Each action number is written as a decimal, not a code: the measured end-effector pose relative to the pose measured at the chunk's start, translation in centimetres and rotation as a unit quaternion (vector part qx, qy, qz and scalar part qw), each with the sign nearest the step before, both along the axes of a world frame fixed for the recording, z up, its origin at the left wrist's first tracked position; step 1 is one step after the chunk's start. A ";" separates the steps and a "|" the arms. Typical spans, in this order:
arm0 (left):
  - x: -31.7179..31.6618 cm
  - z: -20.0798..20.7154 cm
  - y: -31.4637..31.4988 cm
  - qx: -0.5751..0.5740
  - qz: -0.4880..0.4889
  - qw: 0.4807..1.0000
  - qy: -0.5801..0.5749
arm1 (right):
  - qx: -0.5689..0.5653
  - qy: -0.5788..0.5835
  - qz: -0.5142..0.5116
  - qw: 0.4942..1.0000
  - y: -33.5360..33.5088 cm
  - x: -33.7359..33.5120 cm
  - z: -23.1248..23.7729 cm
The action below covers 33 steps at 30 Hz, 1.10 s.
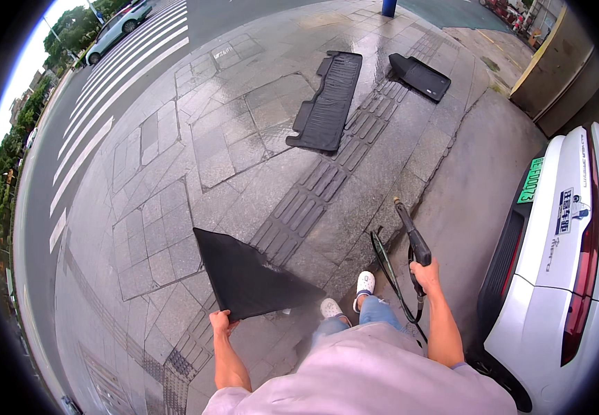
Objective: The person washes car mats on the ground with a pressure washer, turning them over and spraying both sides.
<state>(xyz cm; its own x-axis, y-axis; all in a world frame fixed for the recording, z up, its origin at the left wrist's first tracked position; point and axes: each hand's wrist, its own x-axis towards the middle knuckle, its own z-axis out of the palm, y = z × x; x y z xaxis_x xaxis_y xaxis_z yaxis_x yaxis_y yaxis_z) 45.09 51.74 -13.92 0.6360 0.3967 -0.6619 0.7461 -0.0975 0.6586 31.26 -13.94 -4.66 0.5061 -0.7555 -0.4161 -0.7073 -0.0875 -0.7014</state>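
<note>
My left hand (222,323) is closed on the near corner of a black car floor mat (247,277), which hangs tilted beside my legs. My right hand (425,274) grips the handle of a black pressure washer gun (413,235). Its brass-coloured nozzle points away from me, over the paving. From the gun a dark green hose (388,266) loops down past my feet. Farther off, a long black floor mat (328,102) with a notched edge lies flat on wet paving. To its right lies a smaller black floor mat (420,77).
At the right stands a white car (555,277), its rear bumper toward me. A metal cabinet-like structure (555,69) is behind it. Tactile paving strips (306,194) cross the wet pavement. A road with a zebra crossing (98,111) and another car (116,29) lies at the far left.
</note>
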 end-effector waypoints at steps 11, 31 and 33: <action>15.7 4.9 -2.1 0.045 0.139 0.987 -0.072 | 0.032 -0.168 -0.413 0.895 -17.9 -6.4 7.3; 69.4 7.7 -48.0 -0.173 0.095 0.957 -0.211 | -0.012 -0.157 -0.417 0.895 -44.8 22.0 8.3; 72.5 4.9 -52.4 -0.146 0.077 0.975 -0.149 | -0.024 -0.155 -0.444 0.882 -46.4 24.7 8.2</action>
